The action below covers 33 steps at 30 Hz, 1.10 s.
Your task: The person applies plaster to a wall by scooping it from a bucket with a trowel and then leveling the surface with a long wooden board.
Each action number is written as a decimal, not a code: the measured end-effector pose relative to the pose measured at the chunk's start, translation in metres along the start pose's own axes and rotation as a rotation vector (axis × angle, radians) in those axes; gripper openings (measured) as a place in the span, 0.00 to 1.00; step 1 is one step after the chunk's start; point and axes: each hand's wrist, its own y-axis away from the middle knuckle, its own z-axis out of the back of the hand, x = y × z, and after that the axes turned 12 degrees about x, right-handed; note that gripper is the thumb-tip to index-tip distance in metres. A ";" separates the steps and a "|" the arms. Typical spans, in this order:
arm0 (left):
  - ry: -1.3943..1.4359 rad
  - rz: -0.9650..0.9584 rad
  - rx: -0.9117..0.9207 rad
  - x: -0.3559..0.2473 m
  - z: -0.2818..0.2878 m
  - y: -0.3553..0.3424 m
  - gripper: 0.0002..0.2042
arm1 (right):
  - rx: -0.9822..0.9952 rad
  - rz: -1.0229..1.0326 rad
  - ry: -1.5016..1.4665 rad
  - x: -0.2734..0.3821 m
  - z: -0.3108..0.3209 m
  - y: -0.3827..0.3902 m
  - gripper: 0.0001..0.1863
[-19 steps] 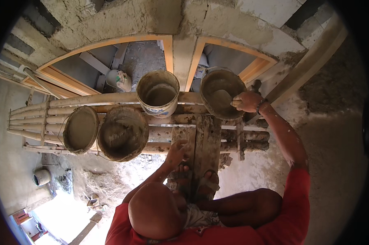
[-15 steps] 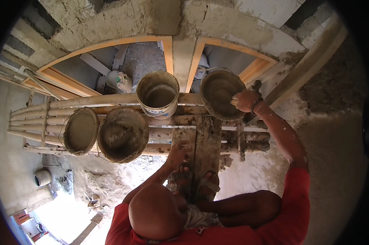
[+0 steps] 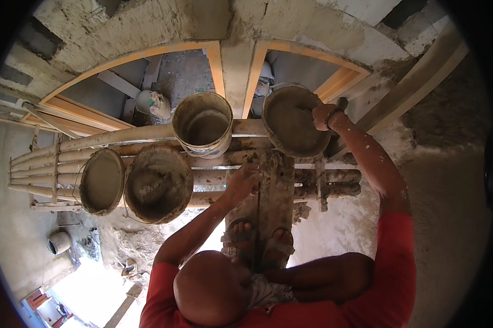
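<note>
My right hand (image 3: 324, 117) is closed at the right rim of a rounded basin (image 3: 290, 128) of wet grey cement. What its fingers grip is hidden. My left hand (image 3: 245, 178) hangs over the wooden planks (image 3: 277, 186) with fingers apart and nothing visible in them. To its upper left stands a tall white bucket (image 3: 208, 145), partly filled with cement and crusted at the rim. Further left are a wide crusted bucket (image 3: 158, 183) and a narrower bucket (image 3: 101, 177) of smooth grey mix, side by side on bamboo poles.
Sandaled feet (image 3: 240, 238) rest on the planks. The bamboo scaffold (image 3: 44, 172) stands high above a rough, bright floor (image 3: 120, 240). Ahead are a plastered wall (image 3: 238, 22) and two wood-framed openings (image 3: 212, 71). A slanting beam (image 3: 410, 90) is at right.
My left hand has risen forward along the planks, toward the white bucket. My right hand has shifted slightly up and forward at the basin's rim, its fingers now more hidden.
</note>
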 end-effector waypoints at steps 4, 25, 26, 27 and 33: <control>0.032 0.048 0.012 -0.001 0.004 -0.017 0.21 | 0.383 0.012 -0.227 0.007 0.039 0.025 0.12; 0.239 -0.038 0.020 -0.011 0.003 -0.104 0.23 | -0.743 0.328 -0.489 -0.006 -0.056 0.072 0.17; 0.212 -0.008 0.012 -0.010 0.008 -0.106 0.28 | -0.662 0.224 -0.424 -0.002 -0.041 0.076 0.15; 0.233 0.035 -0.042 -0.009 0.012 -0.109 0.27 | -0.581 0.124 -0.357 -0.002 -0.023 0.080 0.14; 0.443 0.083 0.023 -0.030 -0.004 -0.140 0.27 | -0.265 -0.008 -0.178 0.010 -0.039 0.019 0.11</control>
